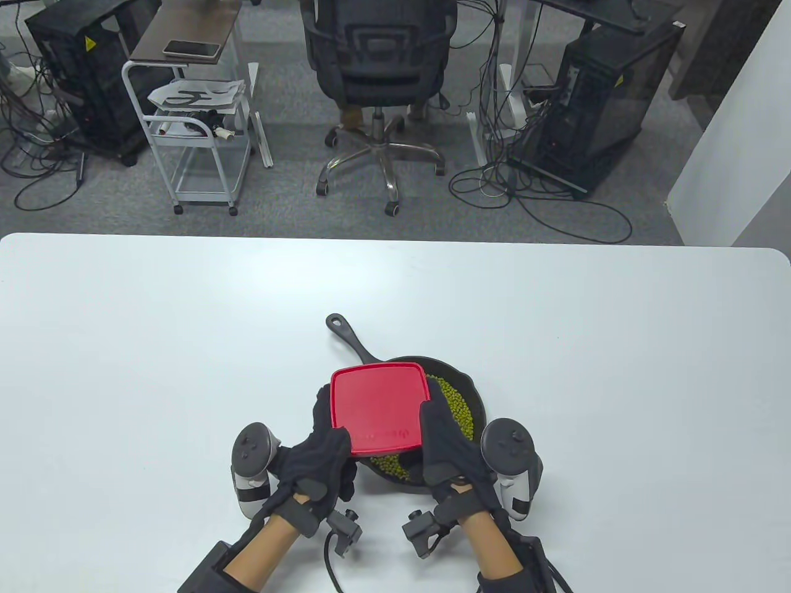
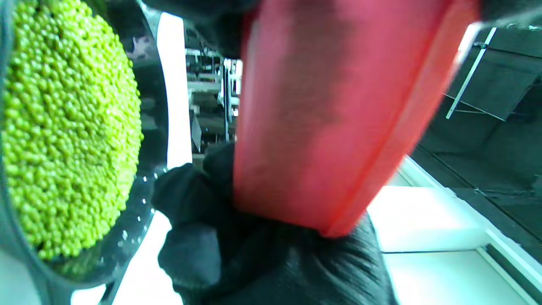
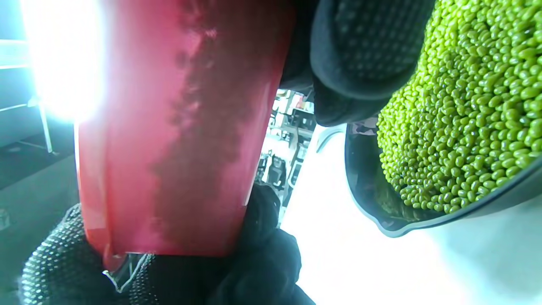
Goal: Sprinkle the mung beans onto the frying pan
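A black cast-iron frying pan (image 1: 364,352) lies on the white table, its handle pointing to the far left. Green mung beans (image 1: 458,407) cover its bottom; they also show in the left wrist view (image 2: 67,127) and the right wrist view (image 3: 461,114). A red square container (image 1: 378,406) is held upside down above the pan, bottom facing up. My left hand (image 1: 324,441) grips its left side and my right hand (image 1: 442,435) grips its right side. The red container fills the left wrist view (image 2: 330,110) and the right wrist view (image 3: 169,127).
The white table (image 1: 154,346) stretches wide on both sides of the pan. Beyond its far edge stand an office chair (image 1: 378,68), a small cart (image 1: 194,123) and computer towers on the floor.
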`<state>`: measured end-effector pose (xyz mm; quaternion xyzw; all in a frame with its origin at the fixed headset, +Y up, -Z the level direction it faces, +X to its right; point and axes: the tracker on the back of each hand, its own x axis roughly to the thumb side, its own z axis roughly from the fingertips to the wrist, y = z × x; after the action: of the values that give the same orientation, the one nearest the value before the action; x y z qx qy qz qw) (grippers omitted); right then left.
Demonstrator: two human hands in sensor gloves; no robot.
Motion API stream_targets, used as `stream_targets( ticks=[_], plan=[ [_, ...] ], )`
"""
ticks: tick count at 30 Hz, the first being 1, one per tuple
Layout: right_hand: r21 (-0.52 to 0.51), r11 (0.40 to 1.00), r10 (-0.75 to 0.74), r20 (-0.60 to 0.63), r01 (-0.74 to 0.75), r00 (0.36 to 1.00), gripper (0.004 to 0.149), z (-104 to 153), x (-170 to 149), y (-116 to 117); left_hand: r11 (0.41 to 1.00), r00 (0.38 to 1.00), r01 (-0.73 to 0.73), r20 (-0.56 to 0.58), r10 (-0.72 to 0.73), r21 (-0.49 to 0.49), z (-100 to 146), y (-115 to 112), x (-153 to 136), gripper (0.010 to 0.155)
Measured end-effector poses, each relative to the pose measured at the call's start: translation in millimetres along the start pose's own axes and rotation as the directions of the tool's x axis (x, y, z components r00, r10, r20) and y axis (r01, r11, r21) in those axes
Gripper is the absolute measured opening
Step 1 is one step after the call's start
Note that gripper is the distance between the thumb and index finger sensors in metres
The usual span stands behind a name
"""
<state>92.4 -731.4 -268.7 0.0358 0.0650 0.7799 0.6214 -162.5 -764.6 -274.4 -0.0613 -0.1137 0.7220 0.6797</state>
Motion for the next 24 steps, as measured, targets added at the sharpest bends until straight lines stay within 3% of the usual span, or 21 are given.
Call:
stream_targets(
  ticks=[6, 15, 19, 24],
  plan=[
    [0.019, 1.000, 0.006, -0.008, -0.005, 1.000, 0.073, -3.1, -1.9, -1.7, 0.997, 0.999, -0.035, -0.023, 0.033, -0.066, -2.7, -0.5, -4.9, 0.095],
    [0.117, 0.993, -0.018, -0.030, 0.022, 0.999, 0.077, -5.2, -2.3, 1.8, 0.997, 0.993, -0.083, -0.083, 0.082, -0.008, 0.7, 10.4, -3.3, 0.092],
    [0.163, 0.986, 0.022, 0.001, -0.022, 1.000, 0.077, -5.1, 2.4, 1.7, 0.993, 0.990, -0.114, -0.080, 0.117, 0.035, 3.4, 27.5, 4.4, 0.088],
    [0.130, 0.992, 0.004, 0.009, -0.006, 1.000, 0.076, -5.7, 3.7, -4.8, 0.976, 0.985, -0.159, -0.043, 0.167, 0.149, 6.6, 61.1, 19.7, 0.081]
  ],
)
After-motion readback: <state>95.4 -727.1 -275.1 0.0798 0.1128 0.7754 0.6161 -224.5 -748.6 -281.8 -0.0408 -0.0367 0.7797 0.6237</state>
